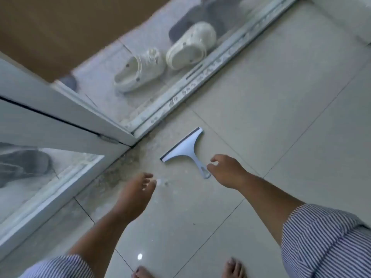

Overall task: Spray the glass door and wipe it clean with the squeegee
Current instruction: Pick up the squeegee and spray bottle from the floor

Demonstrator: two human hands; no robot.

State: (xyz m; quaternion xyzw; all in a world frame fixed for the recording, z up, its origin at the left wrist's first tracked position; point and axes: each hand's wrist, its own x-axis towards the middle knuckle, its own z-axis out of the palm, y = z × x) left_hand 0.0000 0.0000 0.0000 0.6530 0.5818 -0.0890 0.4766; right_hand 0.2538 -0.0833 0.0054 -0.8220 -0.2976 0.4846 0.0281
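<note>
Filling most of the view, the pale tiled floor [271,117] lies open to the right of the squeegee, with grit and pale smears gathered near the door corner. The glass door [30,187] is cut off at the left edge; its pane is cloudy, and a dark shoe [24,163] behind it is hard to make out. A dusty door track [200,81] runs diagonally across the top. Beyond it lie two white clogs [140,71], one on its side, beside a blurred dark mat [210,15]. Striped sleeves [321,237] and bare toes [233,268] are clipped by the lower edge.

The left hand [134,197] hangs over the floor with fingers loose and spread, holding nothing. The right hand [226,171] is at the handle's looped end, fingers loosely curled and parted; whether they touch it cannot be told. The squeegee [183,149] lies flat on the tile, its blade towards the door corner, just short of the track.
</note>
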